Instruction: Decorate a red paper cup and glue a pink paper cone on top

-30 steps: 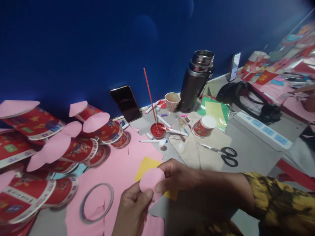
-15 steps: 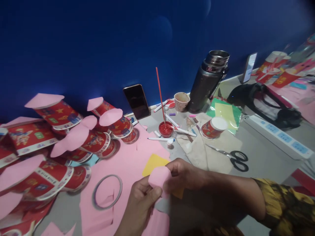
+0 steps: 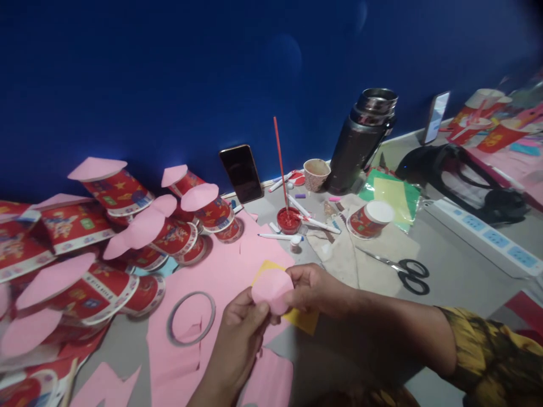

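Observation:
A round pink paper disc [image 3: 272, 291] is held up between both hands. My left hand [image 3: 246, 322] pinches its lower left edge, thumb on top. At the right edge, my right hand [image 3: 311, 288] pinches the same disc with thumb and fingers. Under the hands lies a yellow paper piece [image 3: 306, 323], partly hidden by them. A large pink sheet [image 3: 237, 257] spreads beneath, with a roll of tape [image 3: 170, 325] lying flat on it. Scissors with black handles [image 3: 413, 276] rest open on the table to the right.
Red paper cups with pink paper tops [image 3: 123, 192] crowd the left side. Toward the wall stand a phone [image 3: 241, 174], a red paint dish [image 3: 289, 220], a paper cup [image 3: 316, 175] and a dark thermos [image 3: 360, 144]. A power strip [image 3: 483, 232] lies at right, near another red cup [image 3: 365, 220].
The pink disc has turned flatter toward me and shows its round shape more fully. Both hands have risen slightly, still gripping it. The view has shifted a little to the left.

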Available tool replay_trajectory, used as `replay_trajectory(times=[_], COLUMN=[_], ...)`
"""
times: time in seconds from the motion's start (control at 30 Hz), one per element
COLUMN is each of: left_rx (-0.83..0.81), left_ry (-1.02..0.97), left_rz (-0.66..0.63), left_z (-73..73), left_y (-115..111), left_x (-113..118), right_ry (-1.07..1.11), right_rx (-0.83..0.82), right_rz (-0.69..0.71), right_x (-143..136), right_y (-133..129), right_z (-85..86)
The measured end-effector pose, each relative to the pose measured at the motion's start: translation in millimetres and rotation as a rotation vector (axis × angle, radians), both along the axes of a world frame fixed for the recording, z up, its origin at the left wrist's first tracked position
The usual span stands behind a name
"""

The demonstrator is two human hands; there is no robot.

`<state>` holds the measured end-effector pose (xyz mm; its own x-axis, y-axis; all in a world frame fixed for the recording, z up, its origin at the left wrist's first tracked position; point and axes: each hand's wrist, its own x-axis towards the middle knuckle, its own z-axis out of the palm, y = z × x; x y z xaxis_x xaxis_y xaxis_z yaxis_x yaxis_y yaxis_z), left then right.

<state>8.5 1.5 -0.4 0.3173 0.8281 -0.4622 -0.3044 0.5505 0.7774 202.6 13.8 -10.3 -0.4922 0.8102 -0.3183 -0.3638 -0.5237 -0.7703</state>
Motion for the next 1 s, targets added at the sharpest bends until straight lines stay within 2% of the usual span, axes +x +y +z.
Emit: replay_trajectory(times=[0.17, 0.37, 0.5, 0.63, 0.83, 1.0], left_rx=[0.032, -0.007, -0.048, -0.047, -0.078, -0.082], left_ry=[0.038, -0.093, -0.112, -0.124, -0.074, -0.162], left_rz=[0.048, 0.028, 0.061, 0.032, -0.025, -0.014], left_z=[-3.0, 3.5, 5.7, 4.9, 1.9, 0.2], left_y=[-1, -1, 0, 0, 1, 1], left_x=[-4, 0, 2, 3, 0, 3], right_ry=[-0.024, -0.089, -0.031, -0.024, -0.157, -0.002], right_rx=[0.019, 0.023, -0.013, -0.021, 0.012, -0.053], right_rz=[-0.061, -0.004, 0.077, 0.151, 0.131, 0.141], right_x=[4, 7, 6, 5, 12, 7], right_y=[1, 1, -1, -2, -1, -3], right_z=[-1.3, 1.5, 4.8, 8.9, 10.2, 11.0])
